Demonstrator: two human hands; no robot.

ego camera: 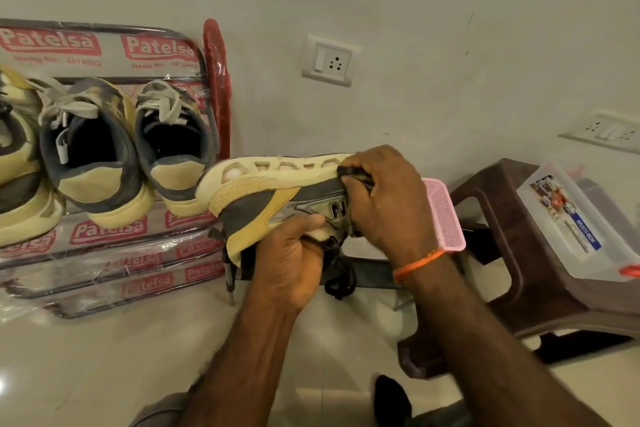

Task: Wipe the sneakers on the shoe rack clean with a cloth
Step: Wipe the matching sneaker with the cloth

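A yellow and grey sneaker [266, 198] lies on its side in the air, sole turned up and heel to the left. My left hand [294, 260] grips it from below at the collar, black laces dangling under it. My right hand [384, 198] presses a dark cloth [349, 172] against the sneaker's side near the sole; most of the cloth is hidden under the fingers. On the shoe rack [114, 236] at the left stand a pair of grey and yellow sneakers [100, 156] and part of another shoe [14, 163] at the frame's edge.
The rack is wrapped in printed plastic. A pink basket [446, 215] sits behind my right wrist. A brown plastic stool [512, 253] at the right carries a clear lidded box [568, 222]. Wall sockets [329, 61] are behind. Glossy tile floor lies below.
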